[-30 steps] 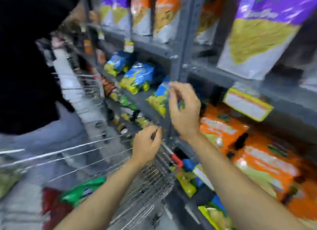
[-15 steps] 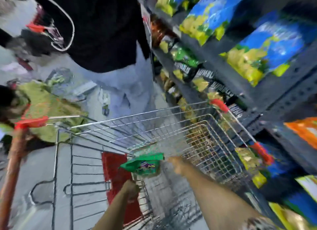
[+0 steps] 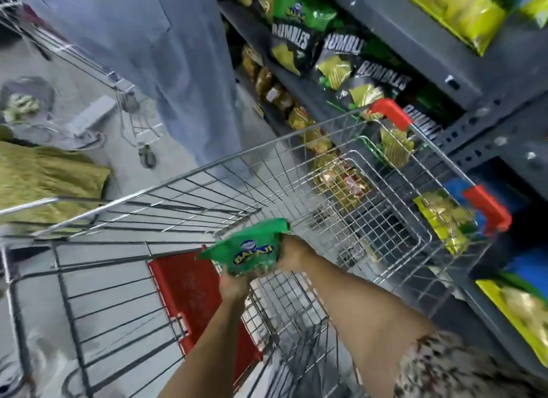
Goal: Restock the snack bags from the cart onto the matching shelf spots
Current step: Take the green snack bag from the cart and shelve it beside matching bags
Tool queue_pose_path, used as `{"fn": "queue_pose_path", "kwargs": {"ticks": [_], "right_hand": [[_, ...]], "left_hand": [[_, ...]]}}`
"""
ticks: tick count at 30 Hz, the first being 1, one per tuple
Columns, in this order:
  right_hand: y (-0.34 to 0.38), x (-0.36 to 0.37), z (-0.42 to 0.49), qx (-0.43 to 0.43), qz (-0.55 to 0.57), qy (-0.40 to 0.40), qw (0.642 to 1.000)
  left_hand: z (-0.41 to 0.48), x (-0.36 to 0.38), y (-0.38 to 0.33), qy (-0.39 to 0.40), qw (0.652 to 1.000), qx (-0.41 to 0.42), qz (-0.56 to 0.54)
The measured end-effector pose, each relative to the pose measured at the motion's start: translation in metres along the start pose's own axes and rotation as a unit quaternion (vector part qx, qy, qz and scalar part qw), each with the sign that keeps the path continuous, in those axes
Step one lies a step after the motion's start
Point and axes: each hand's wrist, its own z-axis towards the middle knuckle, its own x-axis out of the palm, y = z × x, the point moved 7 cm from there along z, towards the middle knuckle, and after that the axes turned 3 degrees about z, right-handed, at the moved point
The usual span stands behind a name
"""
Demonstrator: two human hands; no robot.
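Item: green snack bag (image 3: 247, 253), over the cart (image 3: 296, 172), above its basket.
Hands: my left hand (image 3: 234, 285) clamps the bag's lower edge from beneath; my right hand (image 3: 292, 253) grips its right side. Both closed on it, likely to lift it clear of the wire sides.
Cart contents: red pack (image 3: 192, 294) lying on the cart's floor.
Destination: shelf (image 3: 462, 86) right of the cart; dark chip bags (image 3: 335, 59) there. A matching green spot, I cannot tell.
Bystander: a person's grey trouser legs (image 3: 189, 71) beyond the cart.
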Motion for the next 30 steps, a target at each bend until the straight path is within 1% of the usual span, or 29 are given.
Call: {"fn": "queue_pose_path", "kwargs": {"ticks": [1,3,4,5,6,7,9,10,11,13,15,17,20,22,24,25,26,27,28,30], "right_hand": [[-0.002,-0.006,-0.001,0.004,-0.004,0.01,1.0],[0.0,-0.026,-0.013,-0.009,-0.056,-0.01,0.998],[-0.003,-0.038,-0.019,-0.018,-0.066,-0.016,0.998],[-0.004,-0.054,-0.031,-0.021,-0.051,-0.025,0.998],[-0.003,-0.07,-0.038,-0.039,-0.049,-0.046,0.997],[0.001,-0.087,-0.056,-0.039,-0.046,-0.057,0.997],[0.011,-0.122,-0.09,-0.089,-0.025,-0.095,0.991],[0.021,-0.143,-0.114,-0.127,-0.003,-0.128,0.984],[0.03,-0.163,-0.145,-0.146,0.01,-0.155,0.977],[0.05,-0.197,-0.221,-0.212,0.04,-0.205,0.955],[0.054,-0.235,-0.306,-0.281,0.058,-0.303,0.909],[0.043,-0.268,-0.402,-0.347,0.066,-0.389,0.851],[0.01,-0.297,-0.577,-0.405,0.071,-0.513,0.753],[-0.018,-0.3,-0.692,-0.421,0.048,-0.59,0.687],[-0.056,-0.304,-0.785,-0.417,0.037,-0.646,0.638],[-0.076,-0.308,-0.824,-0.41,0.034,-0.669,0.619],[-0.098,-0.313,-0.859,-0.401,0.033,-0.692,0.6],[-0.119,-0.318,-0.89,-0.387,0.034,-0.712,0.585],[-0.143,-0.326,-0.918,-0.372,0.04,-0.726,0.576],[-0.189,-0.343,-0.963,-0.346,0.066,-0.741,0.571]], "left_hand": [[-0.006,-0.002,-0.006,-0.018,0.999,-0.001,0.042],[-0.031,0.003,-0.038,-0.026,0.994,0.032,0.103],[-0.038,0.007,-0.052,-0.023,0.992,0.058,0.107],[-0.054,0.013,-0.074,-0.018,0.989,0.092,0.111],[-0.072,0.021,-0.095,-0.014,0.986,0.127,0.106],[-0.088,0.027,-0.115,-0.015,0.981,0.166,0.096],[-0.132,0.037,-0.158,-0.025,0.969,0.235,0.072],[-0.155,0.041,-0.178,-0.036,0.964,0.261,0.041],[-0.178,0.047,-0.197,-0.044,0.956,0.29,-0.004],[-0.24,0.063,-0.238,-0.033,0.937,0.337,-0.085],[-0.312,0.088,-0.277,0.011,0.901,0.412,-0.138],[-0.403,0.107,-0.307,0.057,0.858,0.473,-0.193],[-0.558,0.138,-0.331,0.144,0.762,0.59,-0.224],[-0.66,0.161,-0.329,0.223,0.699,0.635,-0.24],[-0.759,0.182,-0.321,0.286,0.628,0.682,-0.241],[-0.803,0.196,-0.316,0.313,0.6,0.698,-0.234],[-0.843,0.211,-0.308,0.335,0.58,0.708,-0.224],[-0.878,0.23,-0.301,0.352,0.567,0.713,-0.212],[-0.909,0.253,-0.294,0.375,0.559,0.711,-0.203],[-0.96,0.306,-0.278,0.425,0.559,0.689,-0.183]]}}
